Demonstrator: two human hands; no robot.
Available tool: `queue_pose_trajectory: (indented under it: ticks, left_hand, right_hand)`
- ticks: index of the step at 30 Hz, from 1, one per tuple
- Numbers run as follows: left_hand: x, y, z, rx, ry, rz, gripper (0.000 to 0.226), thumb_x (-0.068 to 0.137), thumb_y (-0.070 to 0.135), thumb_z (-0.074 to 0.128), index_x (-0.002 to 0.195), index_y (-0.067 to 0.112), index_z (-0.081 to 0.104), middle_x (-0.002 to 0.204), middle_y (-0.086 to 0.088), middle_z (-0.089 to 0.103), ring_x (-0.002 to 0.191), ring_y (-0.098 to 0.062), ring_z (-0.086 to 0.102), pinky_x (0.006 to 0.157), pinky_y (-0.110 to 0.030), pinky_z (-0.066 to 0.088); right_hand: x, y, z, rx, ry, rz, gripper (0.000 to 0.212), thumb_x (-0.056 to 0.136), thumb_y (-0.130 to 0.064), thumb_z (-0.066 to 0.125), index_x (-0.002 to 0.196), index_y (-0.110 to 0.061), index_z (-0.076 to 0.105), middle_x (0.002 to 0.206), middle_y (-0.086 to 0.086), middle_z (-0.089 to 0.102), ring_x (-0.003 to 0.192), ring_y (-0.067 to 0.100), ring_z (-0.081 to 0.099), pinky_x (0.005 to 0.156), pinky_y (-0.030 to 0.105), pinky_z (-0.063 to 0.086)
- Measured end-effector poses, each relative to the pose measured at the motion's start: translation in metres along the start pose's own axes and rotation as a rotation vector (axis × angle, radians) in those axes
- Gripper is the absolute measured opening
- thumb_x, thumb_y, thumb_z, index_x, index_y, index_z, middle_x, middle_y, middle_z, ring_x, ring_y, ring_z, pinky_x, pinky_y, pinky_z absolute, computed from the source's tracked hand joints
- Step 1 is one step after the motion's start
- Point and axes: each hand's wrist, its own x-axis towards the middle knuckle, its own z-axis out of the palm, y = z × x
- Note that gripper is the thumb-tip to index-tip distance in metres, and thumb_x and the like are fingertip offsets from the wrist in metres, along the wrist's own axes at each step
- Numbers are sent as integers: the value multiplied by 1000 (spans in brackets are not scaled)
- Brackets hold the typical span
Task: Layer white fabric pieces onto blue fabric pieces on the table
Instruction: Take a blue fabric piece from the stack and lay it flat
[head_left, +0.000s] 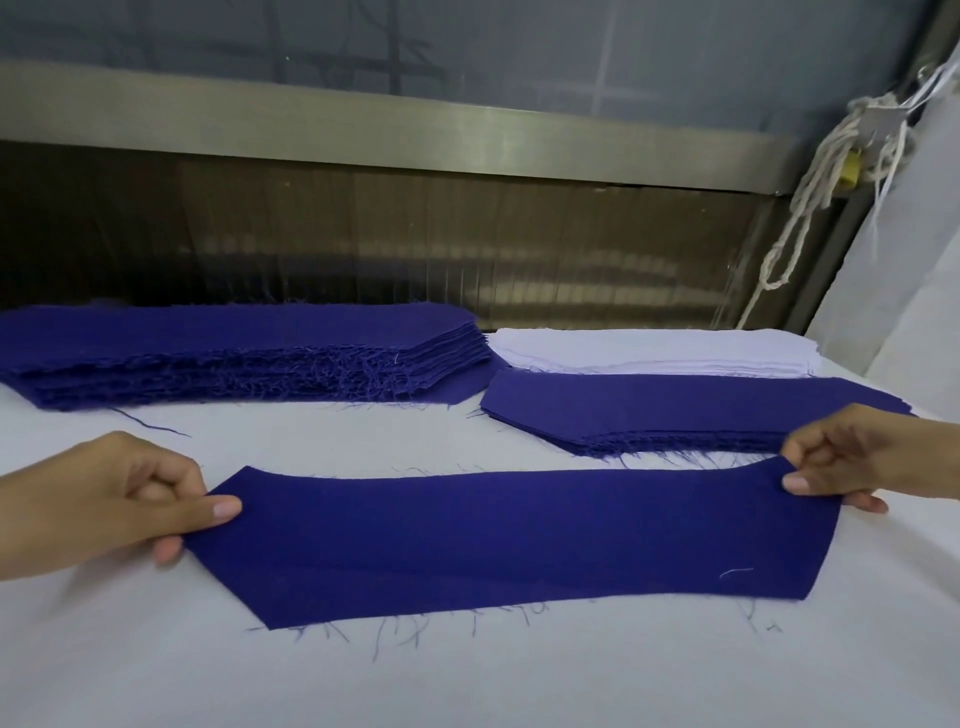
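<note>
Here both hands, left (119, 499) and right (852, 457), pinch the blue fabric piece (509, 540) on the table (467, 675).

One wide-angle camera on the person's head looks forward and down across the white-covered table (467, 686), close above the left hand (130, 499) and right hand (841, 462) at the near edge, reaching the metal rail (415, 130) behind.
</note>
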Motion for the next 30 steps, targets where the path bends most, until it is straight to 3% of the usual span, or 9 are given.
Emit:
queue_pose_trajectory:
  ticks: [9,12,16,20,24,27,30]
  left_hand:
    - [-10,15,5,172,19,8,84,30,102,55,63,26,68,55,-3,69,45,-1,54,64,-19,43]
    - [-9,14,5,259,51,2,85,26,107,46,64,34,66,53,3,69,45,0,56,62,-18,44]
    - [-6,7,0,322,121,23,82,22,109,40,64,43,65,50,7,66,45,0,58,60,-19,46]
    - [-1,-6,-7,323,221,43,81,24,109,41,60,39,64,45,6,63,39,-1,54,59,-26,52]
    - [4,-24,-7,252,325,101,78,43,104,49,55,27,58,40,0,56,37,-14,51,55,-37,52]
    - [3,-26,6,184,395,140,69,52,99,52,61,31,60,43,2,53,41,-20,54,52,-33,47]
    - [2,-17,12,148,358,155,66,48,98,58,77,39,66,50,10,57,41,-7,51,51,-26,44]
  right_hand:
    - [-3,-2,8,-52,44,112,53,59,-57,92,79,-15,67,57,8,47,45,16,37,43,17,31]
    - [-6,-10,10,-82,58,135,58,50,-64,92,76,-18,68,54,6,45,45,16,38,44,19,35]
    - [-11,-15,10,-90,98,158,65,39,-68,92,73,-16,72,54,10,57,49,17,46,50,23,42]
    - [-17,-22,9,-87,122,180,75,30,-73,90,74,-14,74,53,7,57,48,14,46,49,19,42]
    - [-24,-28,11,-106,180,202,85,27,-85,80,76,-17,76,60,3,64,51,7,51,50,16,43]
    - [-31,-38,15,-146,208,171,84,31,-91,74,83,-24,78,67,-3,69,50,0,52,46,12,38]
    - [-36,-48,22,-193,213,107,69,35,-87,77,81,-36,78,83,-6,74,65,2,63,57,15,48]
